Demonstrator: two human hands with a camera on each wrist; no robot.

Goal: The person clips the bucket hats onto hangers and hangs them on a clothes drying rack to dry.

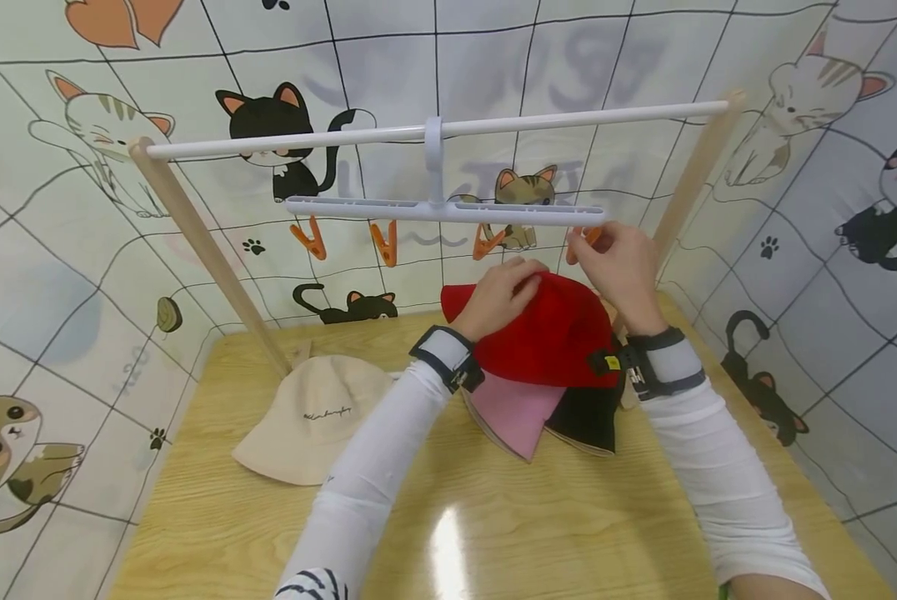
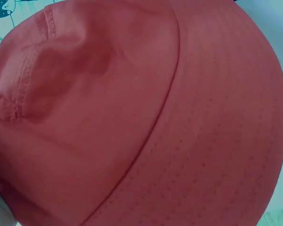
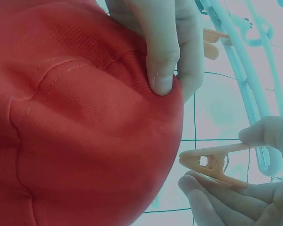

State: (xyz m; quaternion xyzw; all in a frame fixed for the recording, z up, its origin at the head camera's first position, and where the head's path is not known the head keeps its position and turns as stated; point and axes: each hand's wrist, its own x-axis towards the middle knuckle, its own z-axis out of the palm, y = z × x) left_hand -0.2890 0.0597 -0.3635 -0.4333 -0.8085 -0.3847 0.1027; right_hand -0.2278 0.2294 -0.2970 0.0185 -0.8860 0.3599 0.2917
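A red bucket hat (image 1: 561,333) is pinched at its crown by my left hand (image 1: 499,300). The right wrist view shows the left thumb (image 3: 161,70) lying on the red cloth, and the hat fills most of the left wrist view. My right hand (image 1: 623,268) pinches an orange clothespin (image 3: 214,162) between thumb and fingers at the right end of a white hanger (image 1: 448,213). That clothespin's tip points at the hat's edge, a small gap apart. Below the red hat lie a pink bucket hat (image 1: 519,408) and a black one (image 1: 587,417), both partly hidden.
The hanger hooks over a white rod (image 1: 568,121) between wooden posts (image 1: 208,250). Several orange clothespins (image 1: 385,243) hang from it left of my right hand. A cream bucket hat (image 1: 328,417) lies on the wooden table (image 1: 493,525) at left. Cat-print cloth (image 1: 58,275) surrounds the table.
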